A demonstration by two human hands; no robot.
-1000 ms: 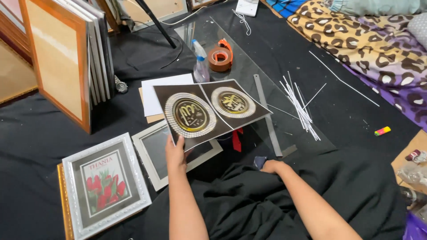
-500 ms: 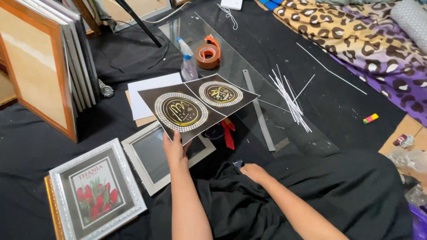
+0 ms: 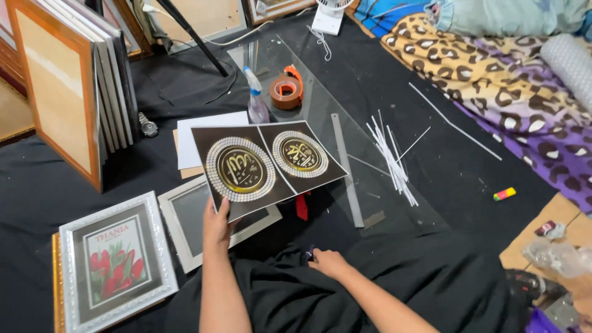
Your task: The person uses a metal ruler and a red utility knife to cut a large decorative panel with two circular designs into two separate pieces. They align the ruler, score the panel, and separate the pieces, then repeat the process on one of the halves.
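My left hand (image 3: 217, 226) holds up a black print (image 3: 265, 165) by its near left corner. The print shows two round gold and silver medallions side by side. It hovers over an empty silver frame (image 3: 179, 223) and a sheet of glass (image 3: 320, 105) lying on black cloth. My right hand (image 3: 327, 261) rests low on the black cloth near my lap, fingers closed on a small dark blue object (image 3: 309, 252) that I cannot identify. A red-handled tool (image 3: 302, 206) lies just under the print's edge.
A silver framed tulip picture (image 3: 114, 262) lies at left. Framed boards (image 3: 68, 86) lean at far left. A spray bottle (image 3: 256, 102), an orange tape dispenser (image 3: 287, 91), a metal ruler (image 3: 346, 172) and several white strips (image 3: 391, 157) lie on the glass. Leopard-print bedding (image 3: 493, 80) lies right.
The view has shifted slightly. My left hand keeps holding the print up at about the same place. My right hand stays low on the cloth, drawn a little closer to me.
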